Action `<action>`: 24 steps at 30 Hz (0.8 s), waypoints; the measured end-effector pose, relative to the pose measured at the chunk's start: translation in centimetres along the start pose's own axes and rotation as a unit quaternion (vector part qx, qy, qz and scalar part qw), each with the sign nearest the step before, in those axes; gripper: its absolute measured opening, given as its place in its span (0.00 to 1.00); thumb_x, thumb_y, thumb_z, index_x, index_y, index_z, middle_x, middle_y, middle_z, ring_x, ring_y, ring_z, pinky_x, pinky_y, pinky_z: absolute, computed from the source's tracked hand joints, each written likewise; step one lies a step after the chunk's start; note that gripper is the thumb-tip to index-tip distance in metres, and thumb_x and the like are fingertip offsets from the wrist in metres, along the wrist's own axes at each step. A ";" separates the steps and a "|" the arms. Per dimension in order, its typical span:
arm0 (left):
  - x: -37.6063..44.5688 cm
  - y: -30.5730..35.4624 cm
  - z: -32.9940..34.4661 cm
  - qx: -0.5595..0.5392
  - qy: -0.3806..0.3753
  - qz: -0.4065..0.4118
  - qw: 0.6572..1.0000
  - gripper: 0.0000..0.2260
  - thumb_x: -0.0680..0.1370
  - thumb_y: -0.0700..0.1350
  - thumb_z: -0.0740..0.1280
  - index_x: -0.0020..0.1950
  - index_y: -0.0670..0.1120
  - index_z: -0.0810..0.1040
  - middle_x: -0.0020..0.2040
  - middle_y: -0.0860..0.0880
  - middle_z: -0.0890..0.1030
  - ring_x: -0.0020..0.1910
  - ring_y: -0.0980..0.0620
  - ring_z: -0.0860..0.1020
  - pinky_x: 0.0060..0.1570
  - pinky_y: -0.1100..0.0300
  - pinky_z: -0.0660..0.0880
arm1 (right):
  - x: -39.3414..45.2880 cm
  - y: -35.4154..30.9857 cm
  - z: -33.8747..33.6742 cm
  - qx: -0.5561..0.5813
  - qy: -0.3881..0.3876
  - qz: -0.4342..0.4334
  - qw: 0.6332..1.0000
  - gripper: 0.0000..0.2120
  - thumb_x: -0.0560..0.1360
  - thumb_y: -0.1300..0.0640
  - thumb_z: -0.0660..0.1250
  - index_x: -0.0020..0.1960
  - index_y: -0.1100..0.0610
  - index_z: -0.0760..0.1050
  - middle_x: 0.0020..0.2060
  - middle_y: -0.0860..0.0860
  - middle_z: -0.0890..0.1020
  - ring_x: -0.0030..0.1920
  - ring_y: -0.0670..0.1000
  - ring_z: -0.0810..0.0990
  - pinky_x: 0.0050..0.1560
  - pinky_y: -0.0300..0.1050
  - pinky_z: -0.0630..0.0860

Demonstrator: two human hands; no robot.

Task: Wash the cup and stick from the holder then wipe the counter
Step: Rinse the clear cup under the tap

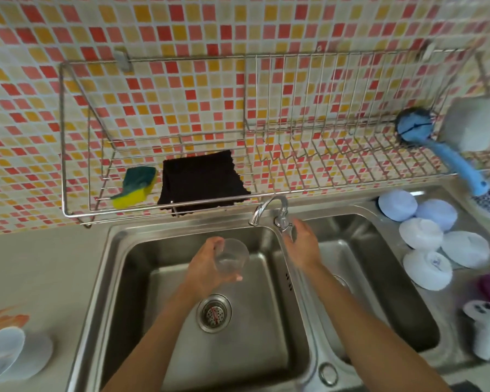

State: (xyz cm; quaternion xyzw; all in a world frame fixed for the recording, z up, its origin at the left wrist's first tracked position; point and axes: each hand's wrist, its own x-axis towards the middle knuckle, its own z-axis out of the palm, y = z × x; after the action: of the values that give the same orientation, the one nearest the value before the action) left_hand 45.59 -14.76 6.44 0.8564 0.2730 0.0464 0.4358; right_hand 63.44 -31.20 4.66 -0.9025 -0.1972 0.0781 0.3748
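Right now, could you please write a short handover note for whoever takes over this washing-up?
Left hand grips the clear cup over the left sink basin.
Right hand is at the tap; whether it grips the handle is unclear. No water visibly running.
Stick: not visible.
Done: cup brought to the sink.
Left: wash cup and stick, then wipe the counter; sponge and black cloth wait on the wire rack.

bowl (0, 353) cut by left edge, right fingers (293, 232) blurred
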 end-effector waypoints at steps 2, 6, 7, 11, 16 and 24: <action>0.1 0.3 0.1 -0.004 0.003 -0.003 1.000 0.39 0.60 0.49 0.82 0.66 0.49 0.67 0.59 0.54 0.74 0.57 0.54 0.74 0.54 0.64 0.68 | 0.9 0.2 0.5 0.013 0.009 0.010 1.000 0.18 0.76 0.60 0.67 0.65 0.61 0.73 0.59 0.58 0.79 0.58 0.59 0.77 0.58 0.45 0.71; 0.1 0.3 0.4 -0.007 -0.001 -0.008 1.000 0.40 0.59 0.50 0.83 0.66 0.50 0.67 0.58 0.54 0.75 0.56 0.54 0.74 0.55 0.62 0.71 | 1.9 0.3 1.7 0.028 -0.004 0.039 0.999 0.16 0.77 0.55 0.68 0.64 0.56 0.76 0.54 0.55 0.82 0.52 0.56 0.80 0.55 0.45 0.74; 0.1 0.2 0.5 -0.007 -0.003 -0.011 1.000 0.40 0.59 0.50 0.83 0.66 0.50 0.67 0.58 0.54 0.75 0.56 0.54 0.75 0.56 0.61 0.72 | 2.1 0.3 1.9 0.026 0.000 0.038 0.999 0.15 0.77 0.55 0.67 0.63 0.56 0.77 0.54 0.55 0.82 0.53 0.57 0.80 0.55 0.45 0.74; 0.1 -0.1 1.0 -0.005 -0.014 -0.023 1.000 0.40 0.59 0.51 0.83 0.66 0.51 0.67 0.60 0.53 0.76 0.58 0.53 0.75 0.59 0.55 0.74 | 2.5 0.9 2.1 0.014 0.033 0.064 0.997 0.13 0.78 0.58 0.67 0.61 0.57 0.79 0.49 0.59 0.84 0.51 0.60 0.81 0.52 0.46 0.75; 1.0 0.9 1.9 -0.035 -0.004 -0.027 0.999 0.40 0.60 0.50 0.82 0.67 0.52 0.67 0.62 0.55 0.75 0.59 0.53 0.74 0.62 0.55 0.73 | 3.1 1.3 2.5 -0.017 0.033 0.048 0.998 0.11 0.77 0.60 0.66 0.57 0.56 0.82 0.47 0.61 0.84 0.48 0.62 0.82 0.51 0.48 0.76; 3.2 2.5 2.8 -0.109 0.021 -0.031 0.993 0.37 0.59 0.48 0.83 0.64 0.52 0.70 0.61 0.55 0.77 0.60 0.56 0.75 0.61 0.59 0.73 | 4.0 0.8 2.8 -0.132 -0.063 -0.017 0.989 0.10 0.79 0.59 0.62 0.53 0.54 0.82 0.48 0.58 0.84 0.48 0.59 0.82 0.48 0.46 0.76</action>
State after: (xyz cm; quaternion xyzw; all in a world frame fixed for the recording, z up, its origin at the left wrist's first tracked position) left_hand 50.23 -16.31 6.12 0.7940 0.3018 0.0805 0.5215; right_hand 66.52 -28.22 2.16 -0.9337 -0.2446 0.1020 0.2408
